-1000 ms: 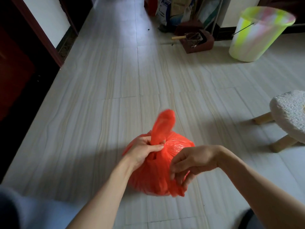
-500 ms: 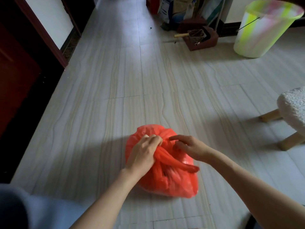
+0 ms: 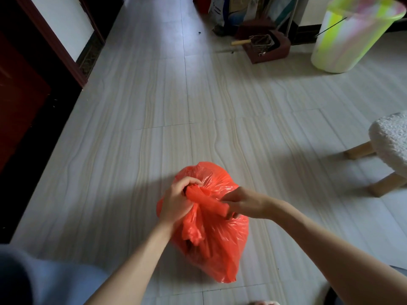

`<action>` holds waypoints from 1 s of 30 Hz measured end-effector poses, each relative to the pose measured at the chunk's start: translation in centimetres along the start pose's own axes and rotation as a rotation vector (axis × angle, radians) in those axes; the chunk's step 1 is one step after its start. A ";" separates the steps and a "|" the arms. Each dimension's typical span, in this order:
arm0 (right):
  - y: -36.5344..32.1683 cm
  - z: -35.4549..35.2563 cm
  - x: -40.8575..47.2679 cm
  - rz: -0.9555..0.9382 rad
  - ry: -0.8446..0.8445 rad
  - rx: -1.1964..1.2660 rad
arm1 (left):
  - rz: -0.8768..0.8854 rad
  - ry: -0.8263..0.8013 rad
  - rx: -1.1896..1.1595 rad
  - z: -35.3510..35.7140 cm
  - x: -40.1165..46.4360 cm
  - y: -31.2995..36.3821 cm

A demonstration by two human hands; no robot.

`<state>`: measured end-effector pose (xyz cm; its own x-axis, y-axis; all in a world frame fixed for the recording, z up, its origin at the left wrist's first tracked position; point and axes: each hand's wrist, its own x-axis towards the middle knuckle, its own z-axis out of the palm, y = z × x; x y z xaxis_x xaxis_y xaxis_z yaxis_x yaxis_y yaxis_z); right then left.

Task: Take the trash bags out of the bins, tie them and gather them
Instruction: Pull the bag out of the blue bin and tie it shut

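Since half a second ago the right hand [image 3: 243, 203] has dropped from the top of the red trash bag [image 3: 211, 234] to its right side, where it now pinches the end of the twisted red strip [image 3: 209, 200], while the left hand [image 3: 178, 200] stays clenched round the gathered neck at the strip's other end. That bag sits on the pale tiled floor [image 3: 136, 150] between the two forearms, well apart from the yellow-green bin [image 3: 350, 34] at the far right and the white fuzzy stool [image 3: 391, 142] at the right edge.
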<state>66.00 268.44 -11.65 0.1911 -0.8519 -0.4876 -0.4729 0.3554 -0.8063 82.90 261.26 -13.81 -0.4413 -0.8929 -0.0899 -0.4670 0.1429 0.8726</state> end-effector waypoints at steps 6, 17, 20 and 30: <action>-0.2 0.8 0.6 -0.065 0.144 -0.195 | -0.272 -0.152 -0.392 -1.5 -0.8 0.7; -1.4 2.2 2.9 -0.188 0.345 0.047 | 0.000 0.215 -0.186 0.3 -0.6 -0.8; -1.3 2.3 3.2 -0.142 0.365 0.154 | -0.017 0.197 -0.208 0.2 -0.5 -0.9; -2.2 2.3 2.7 -0.294 0.409 -0.358 | -0.240 0.125 -0.138 0.0 -0.8 -0.4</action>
<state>69.53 266.24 -11.97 0.0455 -0.9983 -0.0372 -0.7232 -0.0072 -0.6907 83.48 261.96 -14.11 -0.2293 -0.9410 -0.2488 -0.4341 -0.1299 0.8915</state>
